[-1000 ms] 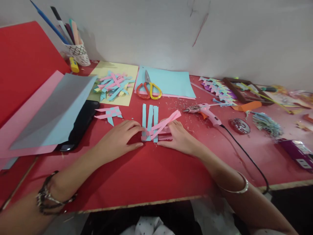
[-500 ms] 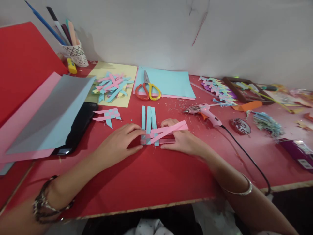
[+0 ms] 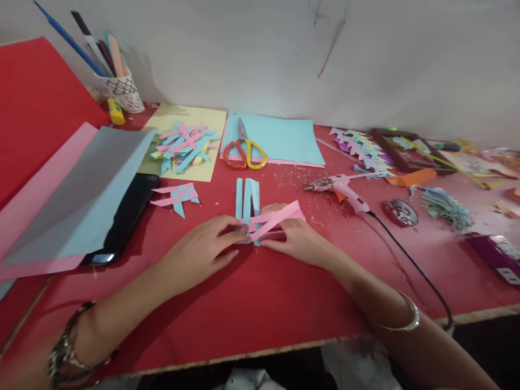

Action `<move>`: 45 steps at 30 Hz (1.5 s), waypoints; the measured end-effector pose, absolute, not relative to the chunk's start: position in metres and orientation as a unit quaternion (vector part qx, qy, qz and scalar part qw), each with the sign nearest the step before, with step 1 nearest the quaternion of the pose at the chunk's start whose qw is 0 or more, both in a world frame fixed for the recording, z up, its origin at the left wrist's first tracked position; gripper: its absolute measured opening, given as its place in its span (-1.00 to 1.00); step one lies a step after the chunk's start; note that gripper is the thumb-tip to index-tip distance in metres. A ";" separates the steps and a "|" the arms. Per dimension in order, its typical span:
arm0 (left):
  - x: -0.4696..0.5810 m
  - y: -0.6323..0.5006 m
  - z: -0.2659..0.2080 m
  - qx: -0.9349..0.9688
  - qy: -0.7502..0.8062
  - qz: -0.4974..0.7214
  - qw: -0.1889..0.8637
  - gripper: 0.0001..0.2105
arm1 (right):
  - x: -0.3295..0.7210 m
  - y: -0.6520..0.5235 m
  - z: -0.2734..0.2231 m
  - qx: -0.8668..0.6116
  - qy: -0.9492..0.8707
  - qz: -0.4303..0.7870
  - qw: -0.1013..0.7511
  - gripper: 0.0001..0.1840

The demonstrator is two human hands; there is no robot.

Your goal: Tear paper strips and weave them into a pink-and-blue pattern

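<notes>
Blue strips [image 3: 246, 198] are being pinned by the left hand [image 3: 202, 250] while pink strips [image 3: 274, 218], seemingly pinched, are being held by the right hand [image 3: 297, 242]; scissors [image 3: 245, 150] are lying at twelve o'clock.

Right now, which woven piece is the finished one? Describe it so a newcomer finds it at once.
Start at the red table and go to the black tablet under the tilted paper sheets on the left. Just right of it lies a small flat weave of pink and blue paper strips, alone and touched by neither hand. Unlike the loose strip pile on yellow paper behind, it is one tidy lattice.
</notes>
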State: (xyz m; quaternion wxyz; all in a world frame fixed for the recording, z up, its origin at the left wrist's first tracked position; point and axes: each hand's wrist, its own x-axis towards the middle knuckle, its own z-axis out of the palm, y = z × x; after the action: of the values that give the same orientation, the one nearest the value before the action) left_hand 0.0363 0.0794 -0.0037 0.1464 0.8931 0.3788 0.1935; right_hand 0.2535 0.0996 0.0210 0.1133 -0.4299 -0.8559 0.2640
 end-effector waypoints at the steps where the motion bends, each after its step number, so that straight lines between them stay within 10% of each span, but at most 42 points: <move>1: 0.037 0.079 -0.003 0.893 0.381 0.194 0.139 -0.72 | 0.256 0.101 0.022 -0.425 -0.858 0.263 0.118 -0.75; 10: 0.032 0.078 -0.002 0.926 0.341 0.108 0.123 -0.65 | 0.277 0.107 0.037 -0.482 -0.732 0.079 0.474 -0.76; 20: 0.035 0.076 0.005 0.913 0.369 0.141 0.107 -0.64 | 0.263 0.095 0.036 -0.364 -0.918 0.150 0.052 -0.74; 45: 0.038 0.088 -0.013 0.891 0.364 0.226 0.153 -0.83 | 0.256 0.095 0.018 -0.373 -0.898 0.207 0.106 -0.81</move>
State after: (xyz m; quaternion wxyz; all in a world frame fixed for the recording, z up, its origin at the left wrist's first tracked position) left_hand 0.0383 0.0881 -0.0126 0.1533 0.8907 0.3636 0.2255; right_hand 0.2556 0.0950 0.0184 0.1056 -0.3731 -0.8983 0.2068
